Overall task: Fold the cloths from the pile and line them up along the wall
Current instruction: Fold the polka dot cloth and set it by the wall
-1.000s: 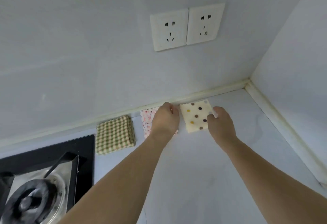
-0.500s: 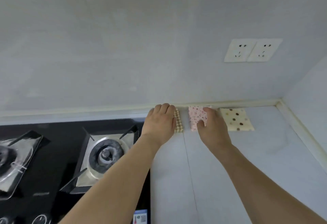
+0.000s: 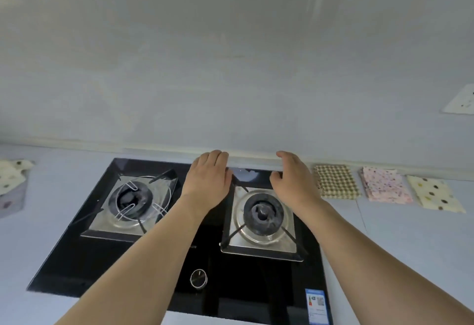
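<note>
Three folded cloths lie in a row against the wall at the right: a brown checked cloth [image 3: 336, 181], a pink speckled cloth [image 3: 385, 184] and a cream polka-dot cloth [image 3: 435, 194]. At the far left edge lies the pile of unfolded cloths [image 3: 12, 181], cream with dots on top. My left hand [image 3: 209, 176] and my right hand [image 3: 295, 179] hover above the back of the stove, both with relaxed fingers and holding nothing. Neither hand touches a cloth.
A black glass gas stove [image 3: 102, 255] fills the middle of the counter, with a left burner [image 3: 132, 200], a right burner [image 3: 261, 213] and a knob [image 3: 198, 277]. A wall socket [image 3: 460, 103] sits at the right. Pale counter [image 3: 415, 247] lies on both sides.
The view has swung left from the corner to the stove. Both hands have left the folded cloths and moved left over the stove. The pile has come into view.
</note>
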### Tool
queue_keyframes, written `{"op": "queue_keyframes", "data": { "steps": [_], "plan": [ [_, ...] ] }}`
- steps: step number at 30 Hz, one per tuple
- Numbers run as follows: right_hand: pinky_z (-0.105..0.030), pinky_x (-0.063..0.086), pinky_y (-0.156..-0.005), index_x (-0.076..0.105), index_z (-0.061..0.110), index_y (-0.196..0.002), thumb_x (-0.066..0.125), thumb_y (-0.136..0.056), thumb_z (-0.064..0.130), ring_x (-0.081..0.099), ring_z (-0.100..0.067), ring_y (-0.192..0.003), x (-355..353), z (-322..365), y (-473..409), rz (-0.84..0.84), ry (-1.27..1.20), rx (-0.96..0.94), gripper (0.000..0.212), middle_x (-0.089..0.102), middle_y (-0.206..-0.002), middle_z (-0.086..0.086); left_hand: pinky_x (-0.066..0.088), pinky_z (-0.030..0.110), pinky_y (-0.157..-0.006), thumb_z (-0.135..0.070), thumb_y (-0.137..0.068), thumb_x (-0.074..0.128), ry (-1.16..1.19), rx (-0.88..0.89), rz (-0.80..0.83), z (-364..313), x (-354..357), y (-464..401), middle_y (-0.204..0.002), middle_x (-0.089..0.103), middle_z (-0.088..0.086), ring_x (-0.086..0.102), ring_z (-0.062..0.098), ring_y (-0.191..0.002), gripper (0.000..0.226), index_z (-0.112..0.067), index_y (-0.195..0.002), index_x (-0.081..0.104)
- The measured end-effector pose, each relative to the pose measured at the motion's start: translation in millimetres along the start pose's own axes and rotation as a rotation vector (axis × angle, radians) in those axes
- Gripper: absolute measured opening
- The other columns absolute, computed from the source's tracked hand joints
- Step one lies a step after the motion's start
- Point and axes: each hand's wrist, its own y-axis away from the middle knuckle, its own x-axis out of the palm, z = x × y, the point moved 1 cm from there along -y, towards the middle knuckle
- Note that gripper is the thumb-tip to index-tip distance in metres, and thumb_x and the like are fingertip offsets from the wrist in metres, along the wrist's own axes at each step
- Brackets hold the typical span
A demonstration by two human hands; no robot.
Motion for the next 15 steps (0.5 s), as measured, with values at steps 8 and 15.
{"op": "queue_keyframes", "data": {
  "steps": [8,15],
  "plan": [
    [-0.039,0.034,-0.113,0.038,0.013,-0.143,0.049,-0.095,0.017,0.041,-0.021,-0.134,76.1,108.0,-5.2,0.101,-0.001,-0.062,0.05,0.042,-0.146,-0.003,0.032,0.036,-0.109,-0.035,-0.098,0.042,0.028,-0.07,0.03,115.1,-10.3,37.7,-0.14,0.047,0.003,0.043,0.024,-0.128,0.045,-0.014,-0.139,0.043],
    [-0.035,0.031,-0.113,0.037,0.015,-0.144,0.048,-0.095,0.017,0.039,-0.019,-0.136,152.8,219.4,-5.2,0.154,-0.011,-0.064,0.05,0.04,-0.148,-0.001,0.028,0.036,-0.112,-0.036,-0.1,0.038,0.056,-0.105,0.06,251.1,-23.4,63.0,-0.144,0.042,0.001,0.038,0.022,-0.133,0.047,-0.015,-0.142,0.036]
  ]
}}
